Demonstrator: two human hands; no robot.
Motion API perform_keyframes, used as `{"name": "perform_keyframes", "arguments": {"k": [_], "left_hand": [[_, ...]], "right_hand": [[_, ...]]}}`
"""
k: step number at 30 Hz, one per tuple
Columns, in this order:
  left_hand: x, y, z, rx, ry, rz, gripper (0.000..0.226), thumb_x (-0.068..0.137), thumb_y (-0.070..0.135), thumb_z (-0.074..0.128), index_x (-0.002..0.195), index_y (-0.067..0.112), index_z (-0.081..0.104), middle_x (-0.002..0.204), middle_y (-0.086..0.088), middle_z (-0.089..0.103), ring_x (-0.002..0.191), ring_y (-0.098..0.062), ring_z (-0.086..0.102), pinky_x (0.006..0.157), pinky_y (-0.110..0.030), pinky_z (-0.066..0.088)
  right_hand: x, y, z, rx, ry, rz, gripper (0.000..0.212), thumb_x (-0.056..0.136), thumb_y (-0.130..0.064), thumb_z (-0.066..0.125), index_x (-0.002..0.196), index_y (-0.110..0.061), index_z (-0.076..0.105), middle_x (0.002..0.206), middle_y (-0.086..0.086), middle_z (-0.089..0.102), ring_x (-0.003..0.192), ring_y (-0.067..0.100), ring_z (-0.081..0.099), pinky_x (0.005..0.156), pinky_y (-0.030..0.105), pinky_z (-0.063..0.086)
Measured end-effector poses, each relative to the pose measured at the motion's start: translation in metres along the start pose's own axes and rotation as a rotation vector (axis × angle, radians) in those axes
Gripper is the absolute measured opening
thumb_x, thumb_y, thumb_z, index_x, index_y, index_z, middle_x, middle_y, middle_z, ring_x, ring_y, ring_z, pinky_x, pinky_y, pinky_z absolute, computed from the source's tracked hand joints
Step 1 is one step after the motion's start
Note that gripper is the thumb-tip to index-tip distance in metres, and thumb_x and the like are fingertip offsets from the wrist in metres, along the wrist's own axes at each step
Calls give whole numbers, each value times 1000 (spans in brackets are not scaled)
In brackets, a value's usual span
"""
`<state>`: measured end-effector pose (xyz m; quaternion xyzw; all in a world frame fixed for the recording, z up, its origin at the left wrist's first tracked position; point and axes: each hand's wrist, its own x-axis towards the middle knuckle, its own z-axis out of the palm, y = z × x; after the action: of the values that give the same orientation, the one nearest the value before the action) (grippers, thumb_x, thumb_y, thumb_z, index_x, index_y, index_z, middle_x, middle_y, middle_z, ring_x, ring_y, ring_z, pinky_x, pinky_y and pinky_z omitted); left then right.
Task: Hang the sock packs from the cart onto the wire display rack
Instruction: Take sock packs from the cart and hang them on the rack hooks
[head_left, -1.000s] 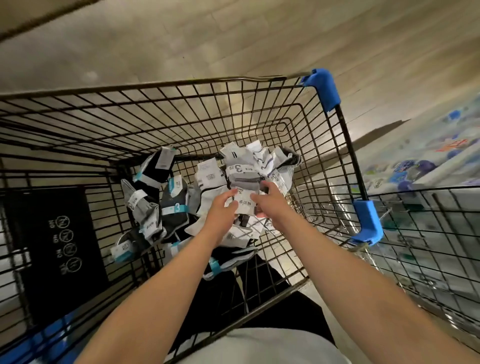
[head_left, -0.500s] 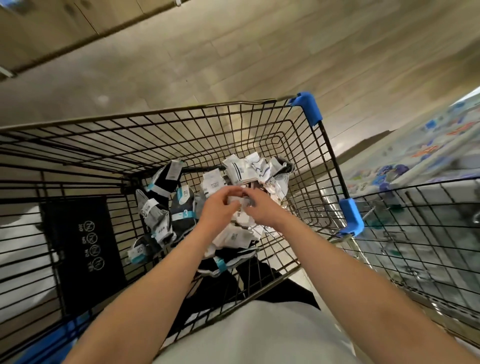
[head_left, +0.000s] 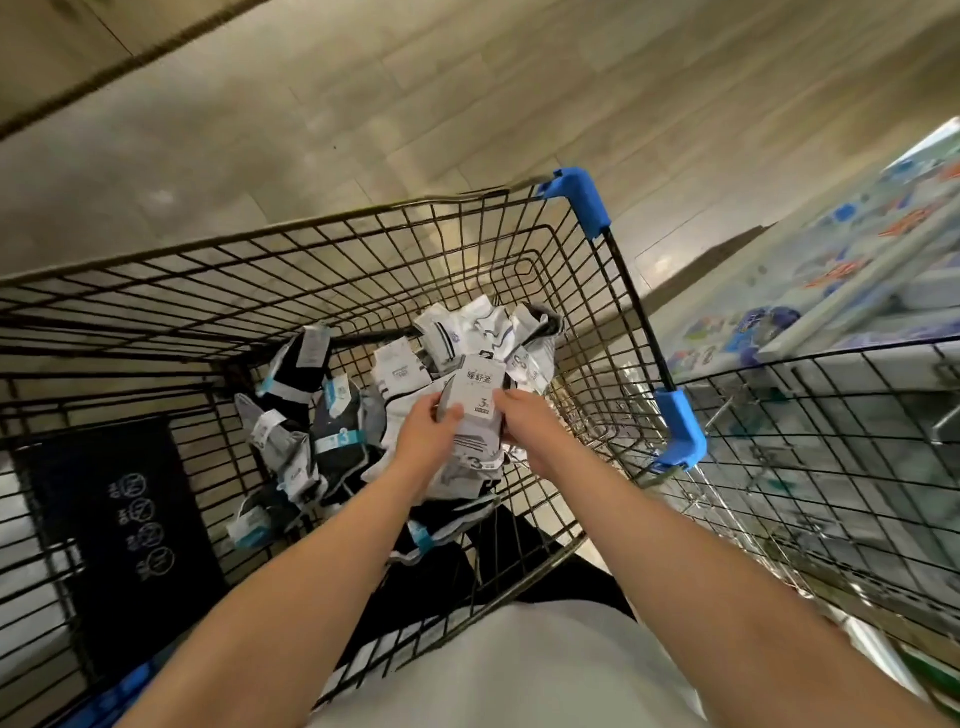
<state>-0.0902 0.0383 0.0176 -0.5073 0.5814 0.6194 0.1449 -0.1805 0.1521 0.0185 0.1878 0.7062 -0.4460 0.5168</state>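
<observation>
A black wire cart (head_left: 363, 249) with blue corner guards holds a heap of sock packs (head_left: 332, 431), white, grey and black. Both hands are inside the basket. My left hand (head_left: 428, 434) and my right hand (head_left: 522, 421) grip one white sock pack (head_left: 478, 397) between them, its paper label with a printed 3 facing up, lifted a little above the heap. The wire display rack (head_left: 831, 467) stands to the right of the cart.
A dark panel with white warning symbols (head_left: 119, 519) hangs on the cart's left side. Shelves of blue and white packaged goods (head_left: 831, 280) run along the right. Tiled floor (head_left: 363, 104) lies beyond the cart's far end.
Both hands have drawn one white pack up out of the heap and turned its label upward. The view has shifted slightly.
</observation>
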Motion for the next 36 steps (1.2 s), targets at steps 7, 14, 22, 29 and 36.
{"name": "perform_keyframes", "arguments": {"k": [7, 14, 22, 29, 36], "left_hand": [[59, -2, 15, 44, 34, 34, 35, 100, 43, 53, 131, 26, 50, 121, 1, 66, 105, -22, 65, 90, -43, 56], [96, -1, 31, 135, 58, 126, 27, 102, 35, 53, 126, 22, 49, 104, 5, 63, 90, -12, 59, 71, -21, 45], [105, 7, 37, 157, 75, 87, 30, 103, 30, 48, 131, 18, 46, 110, -1, 62, 81, -6, 55, 62, -23, 39], [62, 31, 10, 22, 169, 175, 37, 104, 31, 48, 139, 19, 41, 121, 2, 58, 104, -15, 58, 72, -16, 44], [-2, 63, -3, -47, 174, 284, 26, 104, 26, 49, 129, 22, 45, 119, 3, 57, 100, -13, 59, 70, -21, 50]], "right_hand": [[60, -11, -24, 272, 228, 194, 55, 101, -21, 53, 151, -24, 29, 139, 14, 47, 105, 27, 55, 78, 43, 57], [111, -7, -4, 237, 335, 129, 40, 100, -34, 58, 138, -33, 46, 134, 9, 59, 114, 33, 61, 89, 45, 56], [119, -37, 15, 399, 496, 5, 8, 94, -22, 70, 94, -26, 63, 102, 4, 72, 86, 26, 71, 64, 33, 62], [68, -50, 4, 103, 646, -320, 7, 90, -15, 74, 90, -19, 69, 114, -1, 53, 85, 5, 59, 75, 14, 51], [-20, -64, -10, 26, 506, -519, 32, 93, 1, 62, 84, -30, 58, 121, -1, 55, 105, 12, 60, 89, 27, 59]]}}
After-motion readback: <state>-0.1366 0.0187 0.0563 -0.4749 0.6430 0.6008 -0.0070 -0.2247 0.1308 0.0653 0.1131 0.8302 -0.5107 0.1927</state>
